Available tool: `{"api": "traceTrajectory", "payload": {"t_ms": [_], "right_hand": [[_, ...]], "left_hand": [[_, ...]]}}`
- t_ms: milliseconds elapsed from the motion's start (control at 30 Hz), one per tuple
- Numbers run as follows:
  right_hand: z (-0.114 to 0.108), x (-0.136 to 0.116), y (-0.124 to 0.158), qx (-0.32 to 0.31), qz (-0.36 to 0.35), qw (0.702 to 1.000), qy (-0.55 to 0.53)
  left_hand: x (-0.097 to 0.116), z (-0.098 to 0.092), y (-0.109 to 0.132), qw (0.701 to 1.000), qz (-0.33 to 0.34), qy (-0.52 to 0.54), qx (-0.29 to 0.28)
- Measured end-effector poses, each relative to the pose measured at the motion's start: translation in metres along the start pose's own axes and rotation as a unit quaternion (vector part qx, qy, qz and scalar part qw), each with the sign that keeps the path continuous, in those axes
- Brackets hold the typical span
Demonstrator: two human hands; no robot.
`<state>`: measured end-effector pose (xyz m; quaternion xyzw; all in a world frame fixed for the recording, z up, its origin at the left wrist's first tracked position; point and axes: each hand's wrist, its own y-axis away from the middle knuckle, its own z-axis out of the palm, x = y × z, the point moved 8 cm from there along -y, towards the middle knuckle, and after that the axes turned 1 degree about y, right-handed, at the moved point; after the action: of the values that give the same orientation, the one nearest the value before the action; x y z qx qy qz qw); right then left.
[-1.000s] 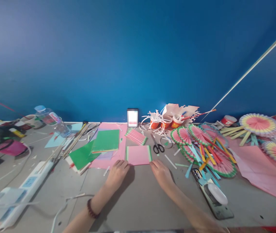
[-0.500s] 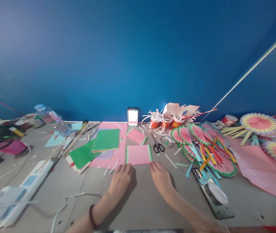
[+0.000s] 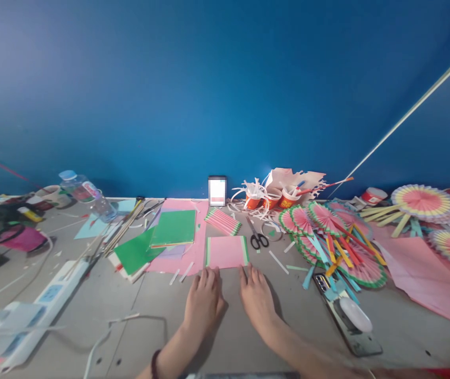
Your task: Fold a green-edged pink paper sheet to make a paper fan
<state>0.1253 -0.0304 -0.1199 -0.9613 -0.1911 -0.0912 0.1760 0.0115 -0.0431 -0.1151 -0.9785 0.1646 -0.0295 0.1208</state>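
A pink paper sheet [image 3: 227,252] with green strips along its left and right sides lies flat in front of me. My left hand [image 3: 204,299] rests palm down with its fingers stretched out, the tips at the sheet's near left edge. At the near right edge lie the outstretched fingertips of my right hand [image 3: 258,296]. Neither hand grasps anything. Just beyond the sheet is a pleated pink paper piece [image 3: 223,221] with pale stripes. Black-handled scissors [image 3: 259,240] lie to its right, beside a roll of clear tape [image 3: 271,230].
Green paper sheets [image 3: 173,228] lie on larger pink paper at the left. Finished pleated fans [image 3: 361,268] and a phone [image 3: 347,316] are at the right. A power strip [image 3: 47,310], a bottle [image 3: 86,192], red cups [image 3: 289,198] and a lit screen [image 3: 217,191] also stand around.
Both my hands have drawn closer together along the sheet's near edge, the left shifting right and the right shifting slightly left. Their fingers are more spread. The sheet lies nearly where it was.
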Motion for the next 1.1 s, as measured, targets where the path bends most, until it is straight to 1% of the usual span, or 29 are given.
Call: {"api": "traceTrajectory", "payload": {"t_ms": [133,267,400,467,567,733,833,933,1000,1100], "right_hand": [[-0.002,0.003,-0.002,-0.020,0.014,0.999,-0.023],[-0.003,0.009,-0.005,-0.050,0.032,0.997,-0.051],[-0.004,0.005,-0.004,-0.030,0.008,0.998,-0.053],[-0.002,0.002,-0.002,-0.017,0.008,0.998,-0.059],[0.001,0.000,0.001,-0.010,0.019,0.997,-0.078],[0.002,-0.002,0.000,-0.026,0.038,0.993,-0.105],[0.000,-0.003,-0.002,-0.034,0.047,0.991,-0.119],[-0.004,-0.003,-0.005,-0.045,0.044,0.991,-0.117],[-0.008,-0.001,-0.008,-0.056,0.039,0.990,-0.121],[-0.014,0.009,-0.017,-0.086,0.027,0.985,-0.146]], "left_hand": [[0.000,0.002,-0.002,1.000,0.011,0.008,-0.014],[0.005,0.000,-0.007,1.000,0.002,0.011,-0.018],[0.014,-0.005,-0.007,1.000,-0.025,0.000,0.008],[0.018,-0.005,-0.007,0.999,-0.039,-0.003,0.012],[0.021,-0.004,-0.007,0.998,-0.059,-0.007,0.006],[0.021,-0.005,-0.010,0.997,-0.071,-0.023,-0.013],[0.019,-0.007,-0.012,0.997,-0.067,-0.021,-0.035],[0.012,-0.013,-0.014,0.997,-0.059,0.004,-0.050],[0.004,-0.017,-0.019,0.997,-0.046,0.029,-0.059],[-0.017,-0.020,-0.031,0.993,-0.012,0.085,-0.087]]}}
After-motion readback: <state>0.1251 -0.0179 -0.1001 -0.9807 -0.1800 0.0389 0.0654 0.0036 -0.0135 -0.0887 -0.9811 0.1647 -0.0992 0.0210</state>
